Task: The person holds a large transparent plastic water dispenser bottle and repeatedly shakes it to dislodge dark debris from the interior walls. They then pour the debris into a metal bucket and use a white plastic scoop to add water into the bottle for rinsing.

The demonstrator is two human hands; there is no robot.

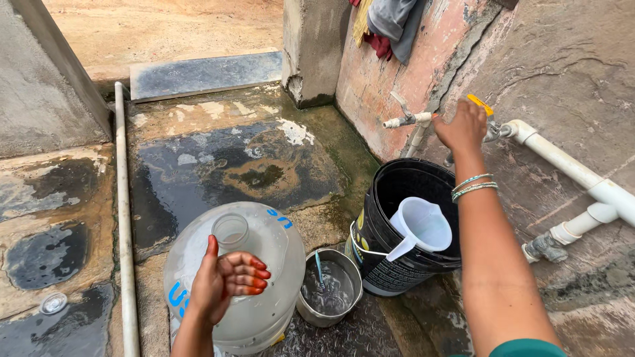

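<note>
I am gripping the yellow tap handle (481, 104) on the wall pipe (569, 165) with my right hand (463, 127), above the black bucket (397, 231) holding a white jug (420, 226). My left hand (225, 281) is hovering, fingers loosely spread, over the clear water bottle (264, 264) beside the small metal pot (329, 287).

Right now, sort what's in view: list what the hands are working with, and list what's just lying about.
In use:
right hand on the yellow-handled tap
black bucket under it, white jug inside
left hand, open, above the clear water bottle
small metal pot of water

Lying about:
clothes on the wall
second tap
white pipe on the floor
</note>
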